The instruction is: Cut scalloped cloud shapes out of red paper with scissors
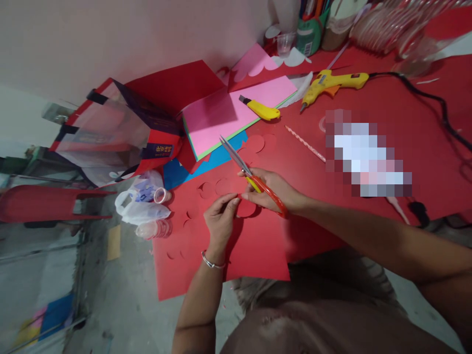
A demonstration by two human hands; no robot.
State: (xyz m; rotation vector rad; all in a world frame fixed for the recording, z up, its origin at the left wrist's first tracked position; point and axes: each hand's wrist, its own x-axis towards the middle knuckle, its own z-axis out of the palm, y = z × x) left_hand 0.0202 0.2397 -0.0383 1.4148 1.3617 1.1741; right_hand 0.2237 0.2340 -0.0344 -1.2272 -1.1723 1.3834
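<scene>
My right hand (275,189) is closed around a pair of scissors (236,155) with orange-red and yellow handles. Their blades point up and to the left, away from me. Close beside it, my left hand (219,219), with a silver bangle at the wrist, pinches the edge of a small red paper circle (248,210). The fingertips of both hands meet near that edge. Under them lies a large red paper sheet (258,258). Several cut red paper circles (255,143) rest just beyond the scissors.
A yellow utility knife (263,109) lies on pink paper (210,125). Farther right are a yellow glue gun (334,83) with a black cord and a pencil (304,142). At the left edge are a plastic bag (142,211), stacked clear cups (155,229) and a red gift bag (158,142).
</scene>
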